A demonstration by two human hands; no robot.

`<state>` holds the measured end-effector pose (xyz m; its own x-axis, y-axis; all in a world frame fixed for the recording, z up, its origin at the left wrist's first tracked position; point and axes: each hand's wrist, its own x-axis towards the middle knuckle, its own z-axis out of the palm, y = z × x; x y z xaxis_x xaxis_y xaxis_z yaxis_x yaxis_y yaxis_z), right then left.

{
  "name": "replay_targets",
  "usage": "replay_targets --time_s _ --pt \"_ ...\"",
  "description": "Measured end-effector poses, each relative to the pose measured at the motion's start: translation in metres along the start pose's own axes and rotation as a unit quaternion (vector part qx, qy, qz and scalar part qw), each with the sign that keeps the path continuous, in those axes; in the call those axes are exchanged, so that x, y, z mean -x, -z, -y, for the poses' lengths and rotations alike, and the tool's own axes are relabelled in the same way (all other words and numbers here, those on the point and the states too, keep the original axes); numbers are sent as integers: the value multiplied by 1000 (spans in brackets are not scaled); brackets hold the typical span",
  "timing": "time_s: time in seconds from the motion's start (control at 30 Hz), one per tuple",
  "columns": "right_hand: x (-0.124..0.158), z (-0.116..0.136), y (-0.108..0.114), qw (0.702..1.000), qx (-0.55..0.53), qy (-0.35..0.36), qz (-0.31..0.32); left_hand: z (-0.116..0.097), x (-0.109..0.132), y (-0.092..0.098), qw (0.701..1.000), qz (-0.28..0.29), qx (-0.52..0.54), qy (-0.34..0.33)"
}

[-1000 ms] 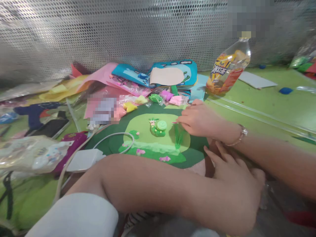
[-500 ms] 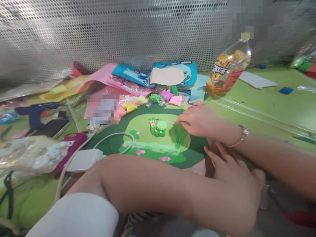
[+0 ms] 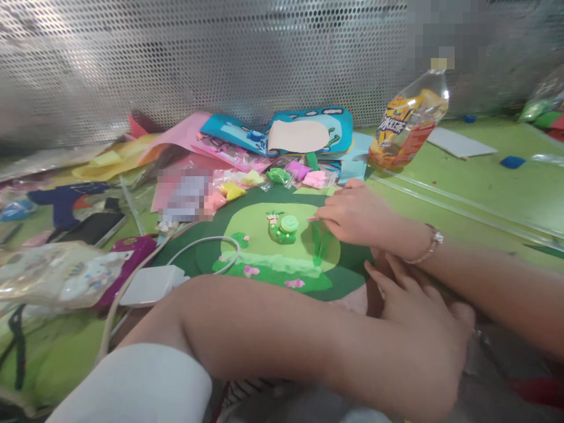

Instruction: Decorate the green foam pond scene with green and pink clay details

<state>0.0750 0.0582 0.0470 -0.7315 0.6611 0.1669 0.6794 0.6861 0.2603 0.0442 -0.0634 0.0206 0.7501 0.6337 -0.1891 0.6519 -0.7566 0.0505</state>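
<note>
My right hand (image 3: 359,212), with a bracelet at the wrist, is over the right part of a green clay picture (image 3: 264,211). Its fingers are pinched together at a tiny pink piece of clay (image 3: 311,220), just above the green clay stems (image 3: 318,249). A light green clay snail (image 3: 288,225) sits in the middle of the picture, and pink clay flowers (image 3: 294,283) dot its lower strip. My left arm crosses in front of the picture. My left hand (image 3: 416,308) lies at the picture's right edge, fingers spread, below my right wrist.
Small bags of coloured clay (image 3: 297,171) line the far edge of the picture. A tilted drink bottle (image 3: 405,126) stands at the back right. On the left are a white charger (image 3: 152,286) with its cable, a dark phone (image 3: 94,228) and a blue glue gun (image 3: 64,202).
Almost nothing differs. My right hand stays at the same spot, its fingertips shifted very slightly at the pink piece. My left hand keeps its place.
</note>
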Motion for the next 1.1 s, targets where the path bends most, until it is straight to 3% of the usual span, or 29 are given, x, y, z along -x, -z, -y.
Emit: replay_targets --time_s 0.27,1.1 --pt "4 -8 -1 996 55 34 -64 1 2 4 1000 18 -2 -8" --pt "2 1 3 999 13 -10 30 0 2 3 1000 -1 -3 4"
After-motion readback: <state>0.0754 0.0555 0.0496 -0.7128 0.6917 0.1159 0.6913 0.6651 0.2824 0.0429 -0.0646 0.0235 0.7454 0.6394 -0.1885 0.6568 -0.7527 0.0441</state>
